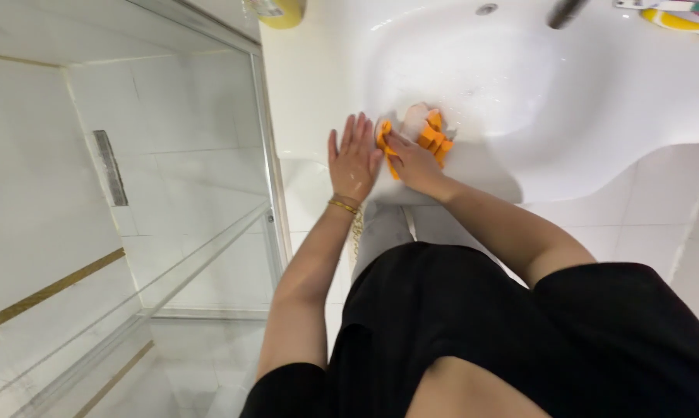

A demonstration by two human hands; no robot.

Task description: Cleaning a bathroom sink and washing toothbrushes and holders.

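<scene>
My right hand [412,162] presses an orange cloth [433,136] against the front rim of a white washbasin [566,155], fingers curled over the cloth. Flat beside it lies my left hand [352,159], fingers straight and together, resting on the basin's rim just left of the cloth, holding nothing. A gold bracelet [343,206] sits on my left wrist. Soap suds cover the inside of the bowl near the cloth.
A dark tap spout [565,12] hangs over the bowl at the top. A yellow container [284,11] stands at the basin's far left corner. A glass shower enclosure with a metal frame [268,147] is to the left, with a floor drain [110,167] inside.
</scene>
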